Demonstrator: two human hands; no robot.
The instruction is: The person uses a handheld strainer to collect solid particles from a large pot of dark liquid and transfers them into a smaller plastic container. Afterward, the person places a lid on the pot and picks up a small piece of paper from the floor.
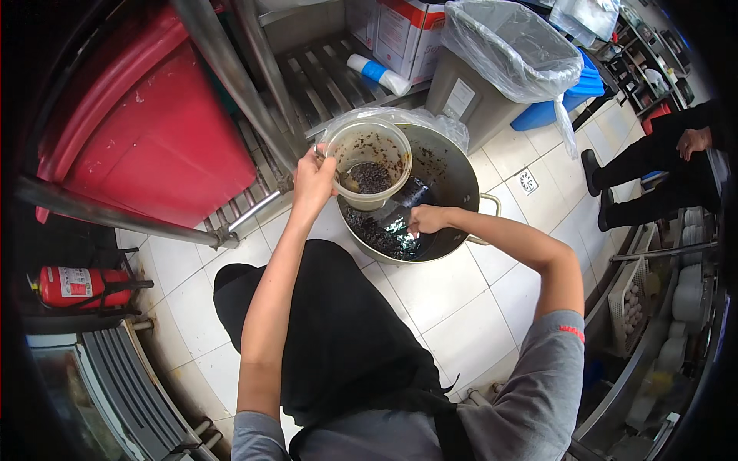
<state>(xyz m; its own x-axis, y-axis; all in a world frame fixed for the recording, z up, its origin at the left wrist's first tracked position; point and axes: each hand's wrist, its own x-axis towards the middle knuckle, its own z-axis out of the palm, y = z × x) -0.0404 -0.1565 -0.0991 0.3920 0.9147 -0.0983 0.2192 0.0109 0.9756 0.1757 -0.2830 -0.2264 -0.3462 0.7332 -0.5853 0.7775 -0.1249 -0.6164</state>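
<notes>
My left hand grips the rim of a round translucent plastic tub, held over the left part of a large metal stockpot on the tiled floor. Dark, chopped-looking food lies in the tub, and bits of it cling to its inner wall. Inside the pot is a dark, glossy mass with liquid. My right hand reaches over the pot's near right part, its fingers curled around something that I cannot make out. A clear plastic bag lies against the pot's far rim.
Beyond the pot stand a grey bin with a clear liner and a slatted metal rack holding a plastic roll. A red tub is at left, above a fire extinguisher. Another person stands at right.
</notes>
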